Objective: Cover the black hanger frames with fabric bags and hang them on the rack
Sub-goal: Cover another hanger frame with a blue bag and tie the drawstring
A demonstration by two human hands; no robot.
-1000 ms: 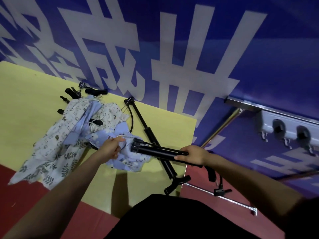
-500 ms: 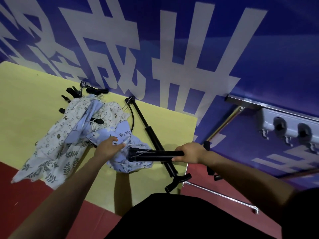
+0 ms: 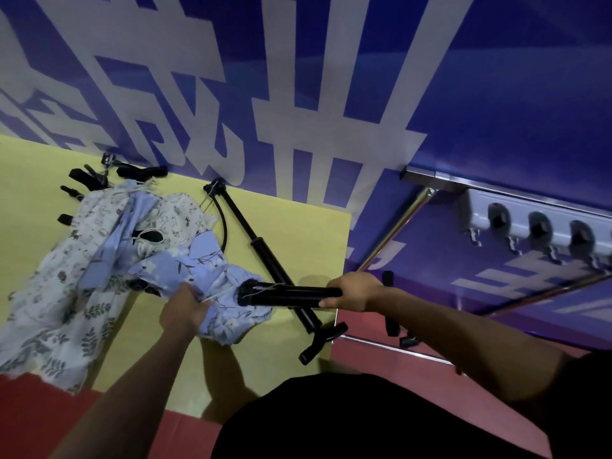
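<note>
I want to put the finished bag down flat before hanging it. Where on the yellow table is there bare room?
Bare yellow table lies left of the fabric pile, and between the lying black frame and the right edge. The middle is crowded with bags, clips and both hands.

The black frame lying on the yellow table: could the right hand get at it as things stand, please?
Probably not yet: the right hand already grips another black frame, though the lying frame sits uncovered just beneath.
</note>
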